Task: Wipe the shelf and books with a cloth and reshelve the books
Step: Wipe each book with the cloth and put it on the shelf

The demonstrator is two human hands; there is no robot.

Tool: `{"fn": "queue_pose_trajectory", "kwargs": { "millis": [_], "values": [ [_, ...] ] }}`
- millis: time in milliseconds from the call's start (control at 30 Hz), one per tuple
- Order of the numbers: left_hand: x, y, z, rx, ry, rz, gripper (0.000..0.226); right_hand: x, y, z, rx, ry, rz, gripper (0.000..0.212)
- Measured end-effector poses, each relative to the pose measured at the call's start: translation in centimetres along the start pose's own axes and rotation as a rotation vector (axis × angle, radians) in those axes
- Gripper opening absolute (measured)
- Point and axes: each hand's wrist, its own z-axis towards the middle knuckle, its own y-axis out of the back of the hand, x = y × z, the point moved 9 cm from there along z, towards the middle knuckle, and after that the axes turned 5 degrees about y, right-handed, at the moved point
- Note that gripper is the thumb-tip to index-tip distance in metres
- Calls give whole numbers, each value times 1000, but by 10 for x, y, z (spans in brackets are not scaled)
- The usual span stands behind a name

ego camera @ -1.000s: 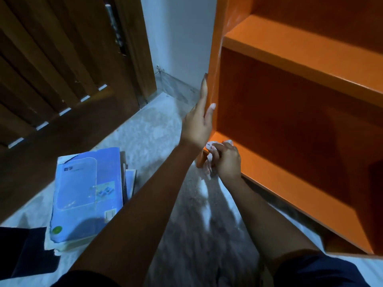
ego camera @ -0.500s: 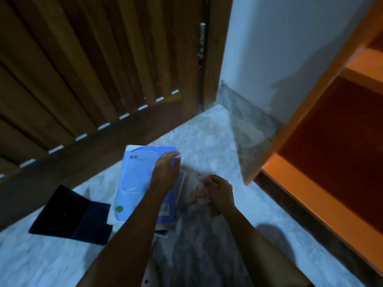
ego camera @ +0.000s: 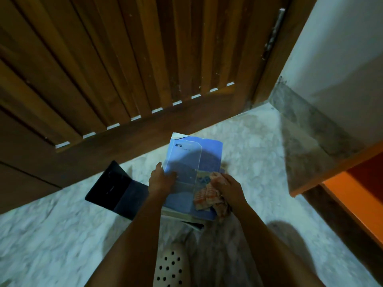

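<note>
A slatted wooden door fills the space beyond both grips, from the far left. On the marble floor, a dark flat cover lies just left of the left hand's grip, its near corner hidden behind that wrist.

The left hand is closed narrowly on the left edge of the blue book. The thumb is pressed on the cover and the other fingers are taken round the edge, mostly out of sight. Nearer than this grip, between the forearms, a pale perforated shoe is seen.

The blue book lies flat between the two hands and reaches away from them toward the door, with printed characters at its far left corner. Paler pages of something stacked beneath show at its near edge.

An orange-and-white checked cloth is bunched on the near right part of the cover, just right of the left grip. It is gripped by the right hand, whose fingers are curled into its folds, and one end trails off the book's near edge.

Well to the right of that grip, at the picture's edge, the orange shelf is seen, only its lower board and side in view.
</note>
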Motion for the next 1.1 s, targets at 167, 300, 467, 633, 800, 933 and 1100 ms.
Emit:
{"fn": "queue_pose_trajectory", "kwargs": {
  "millis": [167,300,467,633,800,933,1100],
  "values": [
    [-11,17,-9,-48,-69,-120,59,18,1,-15,-34,50,-69,24],
    [-14,23,-13,-17,-77,-177,59,23,-1,-30,-34,54,-137,44],
    [-15,17,-20,66,-45,-208,60,22,2,-37,-47,89,-220,26],
    [-21,5,-21,158,-92,-211,78,19,12,-35,-76,98,-161,33],
    [-30,1,-26,157,-230,-409,82,15,20,-32,-131,109,-123,49],
    [-52,-11,-35,266,-305,-548,79,31,43,-40,-200,167,-79,44],
    [-117,1,-71,339,-375,-658,57,90,107,-60,-282,316,120,30]
  ]
}}
